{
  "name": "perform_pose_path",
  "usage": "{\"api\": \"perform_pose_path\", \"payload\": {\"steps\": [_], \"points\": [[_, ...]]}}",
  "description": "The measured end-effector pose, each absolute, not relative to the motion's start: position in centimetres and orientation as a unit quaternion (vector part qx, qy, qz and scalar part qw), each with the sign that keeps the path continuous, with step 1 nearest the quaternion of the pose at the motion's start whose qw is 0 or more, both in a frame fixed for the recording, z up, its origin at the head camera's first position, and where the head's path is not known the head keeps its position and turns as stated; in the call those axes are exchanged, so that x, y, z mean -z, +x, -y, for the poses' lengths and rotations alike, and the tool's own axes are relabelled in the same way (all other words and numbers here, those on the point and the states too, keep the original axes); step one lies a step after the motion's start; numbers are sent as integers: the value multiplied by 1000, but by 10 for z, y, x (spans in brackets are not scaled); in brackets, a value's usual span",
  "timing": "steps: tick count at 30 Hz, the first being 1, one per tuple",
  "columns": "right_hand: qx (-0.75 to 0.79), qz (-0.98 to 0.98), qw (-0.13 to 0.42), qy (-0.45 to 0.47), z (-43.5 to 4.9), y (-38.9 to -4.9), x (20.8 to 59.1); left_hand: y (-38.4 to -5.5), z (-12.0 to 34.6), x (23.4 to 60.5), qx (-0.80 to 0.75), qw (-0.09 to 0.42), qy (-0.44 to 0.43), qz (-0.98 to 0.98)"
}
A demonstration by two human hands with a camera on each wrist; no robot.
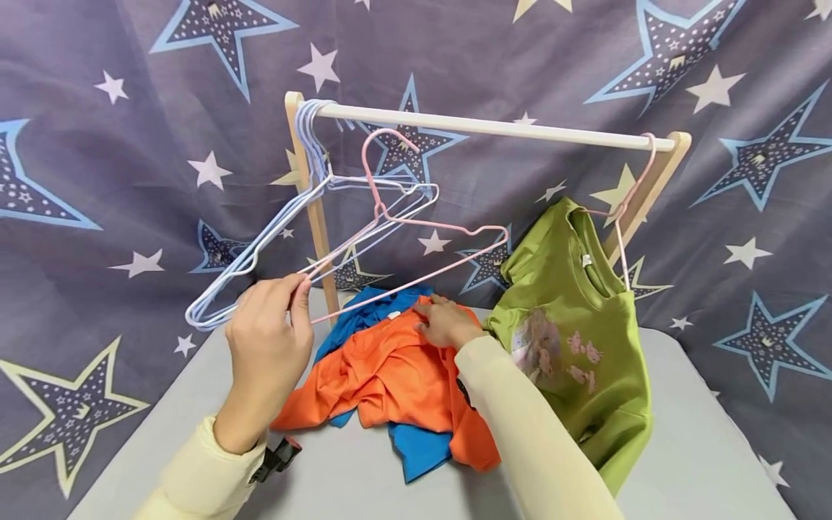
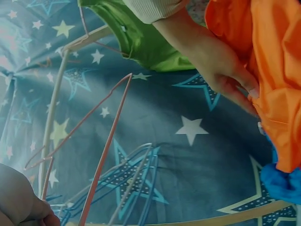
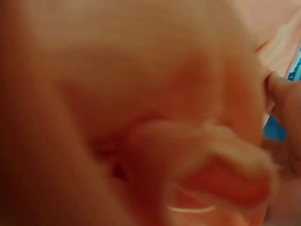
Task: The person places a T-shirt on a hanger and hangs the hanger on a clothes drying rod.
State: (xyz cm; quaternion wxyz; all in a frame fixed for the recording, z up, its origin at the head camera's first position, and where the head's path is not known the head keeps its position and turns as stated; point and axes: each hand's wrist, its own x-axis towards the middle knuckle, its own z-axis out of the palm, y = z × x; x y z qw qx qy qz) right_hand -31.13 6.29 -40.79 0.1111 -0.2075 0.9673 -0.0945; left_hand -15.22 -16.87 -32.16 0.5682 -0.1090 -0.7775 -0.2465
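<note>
A pink clothes hanger [image 1: 422, 220] is pinched at its left end by my left hand [image 1: 269, 343], its hook up and free of the rail. In the left wrist view the same hanger [image 2: 101, 174] reaches out from the fingers. My right hand [image 1: 448, 323] pinches the neck edge of an orange shirt [image 1: 396, 375], which lies rumpled on the table. Under it a blue garment [image 1: 419, 451] shows at several edges. The right wrist view is filled by blurred orange cloth [image 3: 141, 70], with part of the right hand [image 3: 287, 103] at its right side.
A small rack stands behind, with a white rail [image 1: 494, 124] on wooden posts. Several blue and white hangers [image 1: 260, 235] hang at its left end. At the right end a green shirt [image 1: 565, 325] hangs on another pink hanger. A star-patterned cloth [image 1: 130, 303] backs the grey table [image 1: 702, 433].
</note>
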Motion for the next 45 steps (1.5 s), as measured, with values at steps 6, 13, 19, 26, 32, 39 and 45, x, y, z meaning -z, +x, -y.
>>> {"api": "perform_pose_path", "payload": {"steps": [6, 13, 19, 26, 32, 39, 45], "points": [[113, -968, 96, -200, -71, -317, 418, -155, 165, 333, 249, 540, -132, 793], [148, -978, 16, -149, -77, -319, 424, -160, 161, 347, 247, 516, -141, 808], [158, -979, -26, -123, -84, -321, 429, -164, 158, 358, 249, 501, -132, 818], [224, -966, -25, -126, -91, -322, 436, -164, 158, 367, 251, 494, -116, 824], [289, -951, -41, -99, -96, -322, 441, -163, 158, 371, 255, 491, -102, 827], [425, -901, -86, -4, -102, -323, 439, -166, 160, 374, 253, 483, -94, 833], [588, -803, -43, 90, -106, -328, 431, -170, 160, 378, 254, 475, -90, 837]]}}
